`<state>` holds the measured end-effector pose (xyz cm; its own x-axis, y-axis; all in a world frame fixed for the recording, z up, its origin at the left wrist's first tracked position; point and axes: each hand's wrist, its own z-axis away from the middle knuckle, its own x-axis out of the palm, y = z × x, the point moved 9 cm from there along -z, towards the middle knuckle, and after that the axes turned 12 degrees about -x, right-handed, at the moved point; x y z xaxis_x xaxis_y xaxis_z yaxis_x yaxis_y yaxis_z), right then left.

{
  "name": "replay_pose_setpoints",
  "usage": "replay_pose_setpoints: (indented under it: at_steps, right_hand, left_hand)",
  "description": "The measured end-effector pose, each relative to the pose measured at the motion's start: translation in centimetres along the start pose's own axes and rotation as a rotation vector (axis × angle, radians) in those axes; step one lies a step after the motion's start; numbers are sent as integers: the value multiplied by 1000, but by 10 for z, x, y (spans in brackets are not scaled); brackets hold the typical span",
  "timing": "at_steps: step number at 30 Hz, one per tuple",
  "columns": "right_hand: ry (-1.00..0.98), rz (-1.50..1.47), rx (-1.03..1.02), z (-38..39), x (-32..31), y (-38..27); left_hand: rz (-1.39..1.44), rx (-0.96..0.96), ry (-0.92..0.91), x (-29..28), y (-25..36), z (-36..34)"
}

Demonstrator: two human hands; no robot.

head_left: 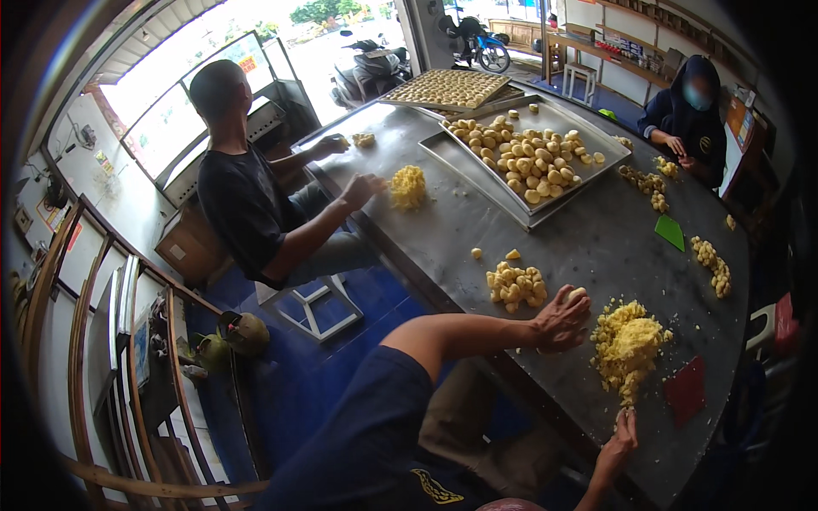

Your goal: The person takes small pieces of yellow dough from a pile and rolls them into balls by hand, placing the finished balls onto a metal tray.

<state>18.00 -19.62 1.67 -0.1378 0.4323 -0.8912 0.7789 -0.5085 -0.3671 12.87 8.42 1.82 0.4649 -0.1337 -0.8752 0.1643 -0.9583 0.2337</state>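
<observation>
My left hand [561, 324] is closed around a small pale-yellow lump of dough [577, 295], above the metal tabletop. Just left of it sits a cluster of small shaped yellow lumps [515, 286], with a couple of loose ones behind. To its right lies a crumbly yellow heap [629, 336] that looks like grated filling or dough. At the heap's near end, the fingers of my right hand [622, 436] are pressed together on some of the crumbs. A red flat scraper [685, 392] rests right of the heap.
Trays of round pale pieces [537, 162] stand farther back on the table [588, 247]. A green scraper [670, 232] lies to the right, near rows of lumps [711, 266]. One co-worker [243, 187] sits at the left edge beside a yellow heap [408, 187]; another [692, 119] is far right.
</observation>
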Motion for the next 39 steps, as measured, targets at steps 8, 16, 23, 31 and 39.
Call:
replay_pose_setpoints:
  at_steps: [8,16,23,31,39]
  right_hand:
    - [30,158,-81,-9,7,4]
    - [118,58,81,-6,10,20]
    - [229,-127,69,-14,-12,2]
    - [310,-354,46,-51,24,-66]
    - [212,-562,-199,-69,17,-111]
  left_hand:
    - [-173,-132,76,-3,8,30]
    - [-19,-511,-192,-27,-3,73]
    - [827,-682,-109,-36,-2,67]
    - [1007,-496,-62,-15,73,46]
    - [689,-411,-257,26,38,46]
